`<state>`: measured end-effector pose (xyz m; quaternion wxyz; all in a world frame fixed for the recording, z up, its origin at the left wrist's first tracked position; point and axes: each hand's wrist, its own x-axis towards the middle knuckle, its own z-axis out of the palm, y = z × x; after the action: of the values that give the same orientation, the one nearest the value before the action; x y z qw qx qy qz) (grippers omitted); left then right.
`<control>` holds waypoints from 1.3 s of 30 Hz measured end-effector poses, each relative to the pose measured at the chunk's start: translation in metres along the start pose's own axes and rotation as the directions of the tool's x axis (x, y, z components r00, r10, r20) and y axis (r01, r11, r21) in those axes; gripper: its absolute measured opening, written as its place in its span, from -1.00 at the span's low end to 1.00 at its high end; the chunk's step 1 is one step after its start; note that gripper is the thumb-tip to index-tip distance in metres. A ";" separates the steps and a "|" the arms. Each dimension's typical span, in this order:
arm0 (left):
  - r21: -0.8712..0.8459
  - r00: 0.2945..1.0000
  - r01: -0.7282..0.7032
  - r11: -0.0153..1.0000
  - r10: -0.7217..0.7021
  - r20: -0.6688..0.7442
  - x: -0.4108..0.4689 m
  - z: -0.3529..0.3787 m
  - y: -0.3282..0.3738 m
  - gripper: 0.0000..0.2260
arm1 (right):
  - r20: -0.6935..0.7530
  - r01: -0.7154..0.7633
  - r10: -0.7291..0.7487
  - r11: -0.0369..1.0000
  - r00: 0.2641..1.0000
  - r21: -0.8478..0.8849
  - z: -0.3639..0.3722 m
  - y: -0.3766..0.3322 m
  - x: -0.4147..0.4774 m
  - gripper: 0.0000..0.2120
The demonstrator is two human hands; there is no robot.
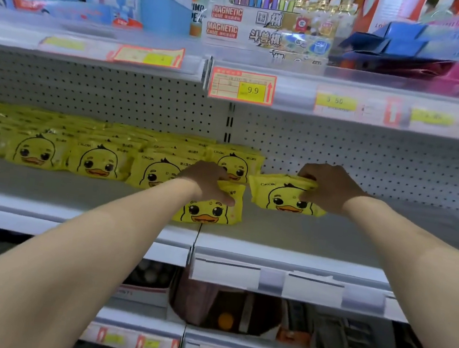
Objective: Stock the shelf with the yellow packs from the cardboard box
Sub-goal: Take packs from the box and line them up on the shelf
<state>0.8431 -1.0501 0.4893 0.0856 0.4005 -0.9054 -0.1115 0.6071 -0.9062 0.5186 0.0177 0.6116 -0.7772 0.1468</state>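
holding one yellow pack per hand at the middle shelf (301, 238). with left hand (209, 181), gripping the front pack (211, 211) from above, thumb across the printed face, close to the shelf's front edge. with right hand (328, 187), pinching the right pack (283, 195) at top edge and face, just right of the stocked row (93, 158); cannot tell whether set down or lifted clear. treat as light, soft film pouches: likely to crease and sag, slick to the touch, not fragile. take hold at the top seam or across the width, thumb in front, fingers behind; avoid squeezing the middle. stand upright, face forward, touching the neighbouring pack. no cardboard box in view, so no reading of remaining stock. on the shelf at left: stocked row, several packs deep, faces forward. above, stacked magnetic game boxes (270, 33); below, blurred goods.
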 end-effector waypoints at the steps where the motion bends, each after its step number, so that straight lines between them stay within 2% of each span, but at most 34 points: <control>1: -0.015 1.000 0.000 1.000 0.000 -0.015 0.000 0.001 0.001 -0.40 | -0.001 0.004 -0.004 1.000 1.000 -0.006 0.001 0.001 0.000 -0.73; 4: -0.044 0.999 0.004 0.999 -0.005 -0.038 -0.002 0.004 0.002 -0.46 | -0.003 0.010 -0.010 1.000 1.000 -0.004 0.003 0.004 0.000 -0.72; 7: -0.014 0.999 -0.002 1.000 0.003 0.035 -0.004 -0.001 0.000 -0.35 | 0.005 0.028 -0.028 0.999 1.000 -0.018 0.006 0.006 0.000 -0.71; 10: 0.134 0.985 0.030 0.991 -0.052 0.167 -0.006 -0.012 -0.007 -0.19 | 0.000 0.031 -0.031 1.000 1.000 0.005 0.008 0.005 0.003 -0.71; 13: 0.301 0.965 0.045 0.953 -0.120 0.234 -0.002 -0.020 -0.014 -0.19 | -0.013 0.033 -0.032 0.999 0.999 0.036 0.007 0.004 0.006 -0.72; 17: 0.283 0.972 -0.030 0.959 -0.039 0.234 0.015 -0.021 -0.020 -0.19 | -0.027 0.033 -0.033 0.999 0.999 0.018 0.005 0.006 0.009 -0.73; 21: 0.216 0.982 -0.117 0.969 0.081 0.169 0.040 -0.014 -0.015 -0.22 | -0.046 -0.004 0.004 1.000 0.999 -0.002 -0.004 0.013 0.006 -0.75; 25: 0.234 0.980 -0.179 0.956 0.153 0.127 0.075 -0.007 -0.006 -0.26 | -0.071 -0.052 0.049 0.998 0.996 -0.040 -0.007 0.031 0.003 -0.76; 29: 0.249 0.969 -0.243 0.938 0.222 0.109 0.104 -0.003 0.001 -0.21 | -0.079 -0.119 0.115 0.992 0.990 -0.041 -0.008 0.044 -0.003 -0.75; 35: 0.267 0.951 -0.305 0.914 0.279 0.134 0.137 0.004 -0.002 -0.16 | -0.086 -0.156 0.152 0.987 0.985 -0.037 0.003 0.047 -0.001 -0.74; 39: 0.285 0.945 -0.325 0.902 0.298 0.134 0.153 0.007 -0.011 -0.20 | -0.083 -0.170 0.170 0.985 0.982 0.002 0.009 0.038 0.009 -0.73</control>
<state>0.7474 -1.1701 0.4898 0.0003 0.2537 -0.9669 0.0267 0.5695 -0.9094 0.5036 0.0386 0.5364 -0.8255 0.1711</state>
